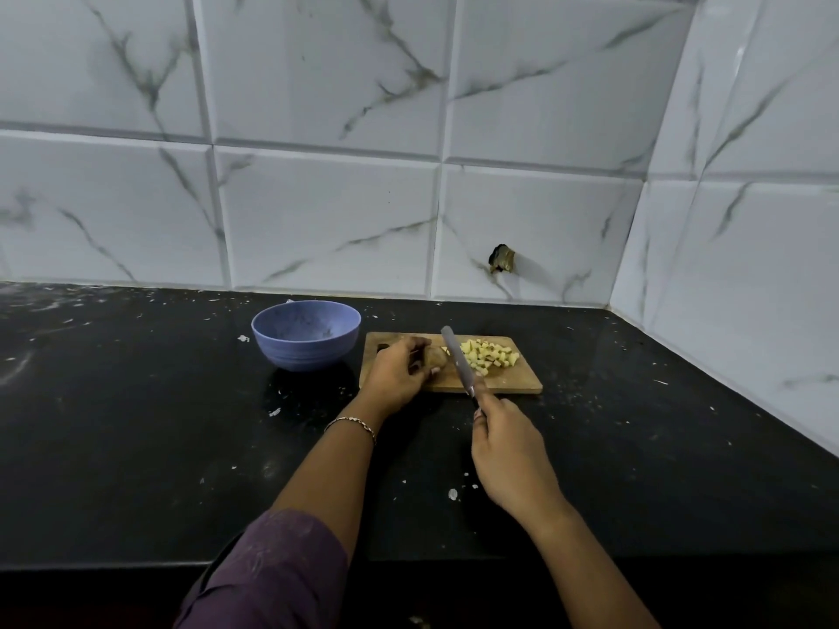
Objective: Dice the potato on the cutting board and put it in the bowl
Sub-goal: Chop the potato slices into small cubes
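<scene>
Black speckled counter (136,424) below a marble-tiled wall (327,211), carrying a wooden cutting board (522,383) just right of a blue bowl (306,335). Your left hand (399,374) curls its fingers over the uncut potato piece (436,356) on the board's left half. Your right hand (508,451) wraps its fingers round the handle of the knife (458,360), whose blade slants between that piece and the diced potato (490,356) heaped on the right half.

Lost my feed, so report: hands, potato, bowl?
Left hand grips potato remnant on board. Right hand holds knife, blade between remnant and dice. Bowl left of board, no dice seen inside, nothing between.
</scene>
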`<move>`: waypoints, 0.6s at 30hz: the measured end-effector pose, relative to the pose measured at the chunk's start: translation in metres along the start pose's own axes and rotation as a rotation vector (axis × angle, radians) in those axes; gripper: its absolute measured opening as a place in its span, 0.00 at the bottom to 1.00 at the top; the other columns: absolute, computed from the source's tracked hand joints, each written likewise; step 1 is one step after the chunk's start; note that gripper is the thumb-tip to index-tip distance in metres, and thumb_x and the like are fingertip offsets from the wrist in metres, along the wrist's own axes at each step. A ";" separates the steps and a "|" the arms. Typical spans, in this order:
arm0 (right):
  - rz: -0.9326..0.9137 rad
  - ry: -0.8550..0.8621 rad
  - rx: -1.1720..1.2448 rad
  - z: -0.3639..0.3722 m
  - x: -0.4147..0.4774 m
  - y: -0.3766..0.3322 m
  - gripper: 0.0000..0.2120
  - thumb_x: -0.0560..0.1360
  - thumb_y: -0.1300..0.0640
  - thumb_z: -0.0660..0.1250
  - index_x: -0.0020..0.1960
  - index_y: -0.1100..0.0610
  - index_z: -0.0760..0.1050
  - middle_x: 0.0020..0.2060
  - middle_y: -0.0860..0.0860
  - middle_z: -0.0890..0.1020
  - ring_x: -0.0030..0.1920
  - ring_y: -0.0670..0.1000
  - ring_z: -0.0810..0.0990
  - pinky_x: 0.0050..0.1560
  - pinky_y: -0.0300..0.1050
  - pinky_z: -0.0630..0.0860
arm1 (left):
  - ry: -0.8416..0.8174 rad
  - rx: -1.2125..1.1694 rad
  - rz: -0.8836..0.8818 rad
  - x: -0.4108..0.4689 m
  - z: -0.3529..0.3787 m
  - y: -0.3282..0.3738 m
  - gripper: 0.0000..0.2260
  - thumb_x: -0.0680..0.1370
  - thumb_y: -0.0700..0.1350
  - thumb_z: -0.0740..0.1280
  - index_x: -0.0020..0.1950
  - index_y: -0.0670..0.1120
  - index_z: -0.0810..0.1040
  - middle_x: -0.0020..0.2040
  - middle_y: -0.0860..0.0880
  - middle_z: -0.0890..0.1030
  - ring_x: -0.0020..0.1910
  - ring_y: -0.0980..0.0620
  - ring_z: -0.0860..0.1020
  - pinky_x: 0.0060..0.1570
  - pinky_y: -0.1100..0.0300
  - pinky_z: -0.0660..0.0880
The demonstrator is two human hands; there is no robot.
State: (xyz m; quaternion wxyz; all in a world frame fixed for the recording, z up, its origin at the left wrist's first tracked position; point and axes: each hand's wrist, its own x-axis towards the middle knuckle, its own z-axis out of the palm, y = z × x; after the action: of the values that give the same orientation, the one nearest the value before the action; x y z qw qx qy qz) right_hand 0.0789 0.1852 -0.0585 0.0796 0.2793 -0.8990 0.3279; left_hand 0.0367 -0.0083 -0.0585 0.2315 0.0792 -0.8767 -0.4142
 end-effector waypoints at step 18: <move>-0.036 -0.019 -0.091 0.002 -0.003 -0.011 0.27 0.85 0.55 0.54 0.81 0.45 0.48 0.49 0.46 0.71 0.42 0.44 0.73 0.37 0.37 0.69 | -0.002 0.100 -0.015 0.002 -0.001 0.003 0.22 0.78 0.42 0.70 0.71 0.42 0.71 0.67 0.45 0.76 0.66 0.50 0.75 0.64 0.59 0.72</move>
State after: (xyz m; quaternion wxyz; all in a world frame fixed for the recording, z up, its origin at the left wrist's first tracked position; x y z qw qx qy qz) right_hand 0.0872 0.1785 -0.0550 0.0896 0.2945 -0.9085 0.2825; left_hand 0.0357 -0.0078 -0.0552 0.2234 0.0968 -0.8960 -0.3715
